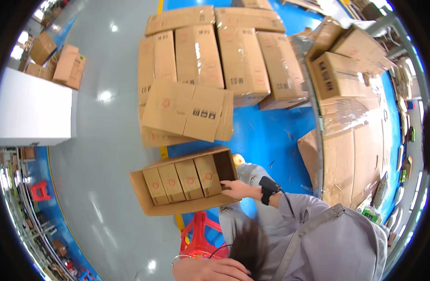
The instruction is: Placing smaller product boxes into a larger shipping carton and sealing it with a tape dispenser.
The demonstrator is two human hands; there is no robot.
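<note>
A long open carton holds several small brown cardboard boxes with red printed marks, standing in a row. A dark gap shows at the carton's right end. My right hand, with a black device strapped to its wrist, reaches in from the right. Its fingers are stretched out and touch the edge of the rightmost small box. At the lower edge my left hand, with a thin bracelet, lies apart from the carton, fingers stretched out and partly cut off. What lies under it is hidden.
Beneath the carton's near side stands a red plastic stool. Flattened cardboard lies beyond, before stacked large taped cartons. At right a metal-framed cart bears more cardboard. A white cabinet stands at left.
</note>
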